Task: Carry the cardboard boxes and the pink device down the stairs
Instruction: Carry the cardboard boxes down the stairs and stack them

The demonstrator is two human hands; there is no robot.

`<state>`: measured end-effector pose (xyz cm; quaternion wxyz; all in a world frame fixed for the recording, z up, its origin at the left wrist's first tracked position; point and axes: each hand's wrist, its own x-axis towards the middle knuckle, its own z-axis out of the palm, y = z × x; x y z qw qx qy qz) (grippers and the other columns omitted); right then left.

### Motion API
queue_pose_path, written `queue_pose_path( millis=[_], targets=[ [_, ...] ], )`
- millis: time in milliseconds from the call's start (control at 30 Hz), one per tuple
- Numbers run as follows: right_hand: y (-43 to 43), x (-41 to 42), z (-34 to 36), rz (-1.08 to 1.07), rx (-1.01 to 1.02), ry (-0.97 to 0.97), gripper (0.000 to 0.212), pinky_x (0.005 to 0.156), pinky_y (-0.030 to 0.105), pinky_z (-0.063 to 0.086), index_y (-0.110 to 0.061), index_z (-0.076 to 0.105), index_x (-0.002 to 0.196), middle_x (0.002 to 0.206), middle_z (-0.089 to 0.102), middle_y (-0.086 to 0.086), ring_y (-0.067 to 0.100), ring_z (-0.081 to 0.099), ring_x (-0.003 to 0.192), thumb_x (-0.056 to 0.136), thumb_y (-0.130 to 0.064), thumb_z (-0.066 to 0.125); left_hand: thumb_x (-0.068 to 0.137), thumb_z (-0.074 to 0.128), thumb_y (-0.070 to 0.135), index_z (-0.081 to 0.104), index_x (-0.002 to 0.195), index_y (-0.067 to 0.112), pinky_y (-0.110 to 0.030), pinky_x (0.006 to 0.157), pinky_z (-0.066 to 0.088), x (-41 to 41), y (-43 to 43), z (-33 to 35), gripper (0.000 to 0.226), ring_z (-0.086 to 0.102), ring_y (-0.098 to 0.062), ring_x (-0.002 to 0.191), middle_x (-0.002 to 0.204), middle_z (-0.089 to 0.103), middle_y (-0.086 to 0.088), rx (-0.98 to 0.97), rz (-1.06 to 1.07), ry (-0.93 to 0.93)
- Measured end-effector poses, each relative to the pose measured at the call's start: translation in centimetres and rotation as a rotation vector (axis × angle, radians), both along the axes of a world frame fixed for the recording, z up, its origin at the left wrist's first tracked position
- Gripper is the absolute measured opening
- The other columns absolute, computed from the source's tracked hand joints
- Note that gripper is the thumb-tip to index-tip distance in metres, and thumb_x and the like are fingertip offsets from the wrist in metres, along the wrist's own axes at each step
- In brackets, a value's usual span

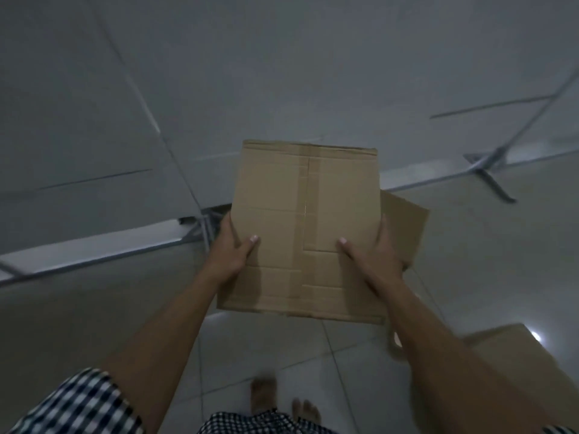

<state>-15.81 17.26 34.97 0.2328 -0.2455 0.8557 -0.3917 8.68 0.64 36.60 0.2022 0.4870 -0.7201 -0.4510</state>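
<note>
I hold a brown cardboard box (pixel 307 214) in front of me, its taped flat face turned up toward the camera. My left hand (pixel 233 249) grips its left edge with the thumb on top. My right hand (pixel 372 252) grips its right edge the same way. A second piece of cardboard (pixel 407 227) sticks out behind the box on the right, under my right hand. Another cardboard box (pixel 526 371) shows at the lower right beside my right forearm. No pink device is in view.
Pale floor tiles (pixel 282 355) lie under my bare feet (pixel 266 393). A white tiled wall (pixel 219 73) rises ahead, with a skirting line (pixel 94 249) at its base. The scene is dim and slightly blurred.
</note>
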Motion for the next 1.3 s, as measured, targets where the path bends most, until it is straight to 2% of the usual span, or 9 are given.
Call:
queue_pose_path(
  millis=[133, 267, 467, 633, 767, 1033, 1100, 1167, 1300],
  targets=[
    [-4.3, 2.8, 1.5, 0.188, -0.017, 0.026, 0.115, 0.106, 0.052, 0.042, -0.042, 0.009, 0.155, 0.15, 0.049, 0.006, 0.036, 0.051, 0.13, 0.062, -0.08, 0.065, 0.096, 0.063, 0.028, 0.018, 0.156, 0.02, -0.029, 0.107, 0.035, 5.1, 0.8, 1.2, 0.075, 0.046, -0.022, 0.133, 0.15, 0.044, -0.004, -0.042, 0.18, 0.029],
    [-8.5, 7.2, 2.1, 0.354, 0.002, 0.051, 0.115, 0.102, 0.05, 0.042, -0.041, 0.004, 0.155, 0.15, 0.047, 0.01, 0.04, 0.05, 0.13, 0.068, -0.076, 0.069, 0.097, 0.062, 0.029, 0.012, 0.157, 0.018, -0.034, 0.11, 0.037, 11.1, 1.8, 1.8, 0.079, 0.046, -0.025, 0.134, 0.15, 0.045, -0.005, -0.018, 0.35, 0.032],
    [-14.1, 16.4, 2.4, 0.61, 0.012, 0.028, 0.112, 0.105, 0.052, 0.038, -0.044, 0.004, 0.154, 0.152, 0.043, 0.013, 0.045, 0.042, 0.134, 0.069, -0.076, 0.07, 0.095, 0.064, 0.023, 0.024, 0.151, 0.016, -0.019, 0.089, 0.036, 21.1, 3.0, 1.8, 0.069, 0.052, -0.012, 0.11, 0.135, 0.056, -0.005, -0.054, 0.625, 0.023],
    [-18.2, 25.5, 2.9, 0.795, 0.031, 0.046, 0.112, 0.108, 0.051, 0.037, -0.039, 0.003, 0.157, 0.155, 0.04, 0.013, 0.044, 0.04, 0.137, 0.074, -0.074, 0.07, 0.094, 0.065, 0.027, 0.026, 0.15, 0.014, -0.015, 0.085, 0.033, 29.8, 3.8, 1.3, 0.07, 0.048, -0.009, 0.109, 0.128, 0.052, 0.001, -0.08, 0.802, 0.001],
    [-21.2, 33.6, 3.0, 0.902, 0.035, 0.041, 0.112, 0.11, 0.054, 0.033, -0.038, 0.002, 0.158, 0.159, 0.033, 0.012, 0.043, 0.037, 0.139, 0.075, -0.07, 0.072, 0.095, 0.064, 0.033, 0.02, 0.153, 0.015, -0.026, 0.1, 0.037, 37.1, 4.0, 0.6, 0.075, 0.051, -0.022, 0.127, 0.144, 0.05, -0.005, -0.047, 0.902, 0.001],
    [-25.8, 50.6, 1.5, 1.075, 0.013, 0.028, 0.113, 0.105, 0.052, 0.039, -0.041, 0.005, 0.156, 0.156, 0.038, 0.01, 0.041, 0.044, 0.134, 0.072, -0.072, 0.073, 0.097, 0.057, 0.042, 0.002, 0.158, 0.019, -0.024, 0.111, 0.014, 52.3, 4.1, -1.1, 0.086, 0.019, -0.022, 0.15, 0.165, 0.014, -0.004, -0.015, 1.066, 0.01],
    [-26.7, 54.7, 1.3, 1.112, 0.015, 0.015, 0.114, 0.105, 0.052, 0.04, -0.041, 0.006, 0.157, 0.157, 0.038, 0.009, 0.04, 0.045, 0.134, 0.071, -0.072, 0.074, 0.097, 0.058, 0.04, 0.004, 0.158, 0.019, -0.034, 0.121, 0.017, 55.8, 4.3, -1.1, 0.085, 0.024, -0.023, 0.149, 0.164, 0.021, -0.005, -0.007, 1.095, 0.045],
    [-27.7, 58.4, 0.9, 1.153, 0.016, 0.017, 0.115, 0.106, 0.051, 0.039, -0.038, 0.008, 0.158, 0.157, 0.038, 0.008, 0.04, 0.045, 0.134, 0.071, -0.07, 0.076, 0.096, 0.06, 0.038, 0.009, 0.158, 0.02, -0.041, 0.119, 0.028, 59.0, 4.4, -1.2, 0.082, 0.035, -0.024, 0.143, 0.158, 0.033, -0.005, -0.001, 1.128, 0.071],
    [-29.8, 65.3, 0.2, 1.234, 0.008, 0.057, 0.114, 0.105, 0.048, 0.04, -0.034, 0.008, 0.159, 0.157, 0.039, 0.008, 0.04, 0.045, 0.134, 0.073, -0.068, 0.076, 0.095, 0.063, 0.038, 0.018, 0.154, 0.025, -0.03, 0.108, 0.036, 64.6, 4.3, -1.9, 0.076, 0.048, -0.018, 0.13, 0.147, 0.047, 0.003, 0.003, 1.216, 0.075]
  ],
)
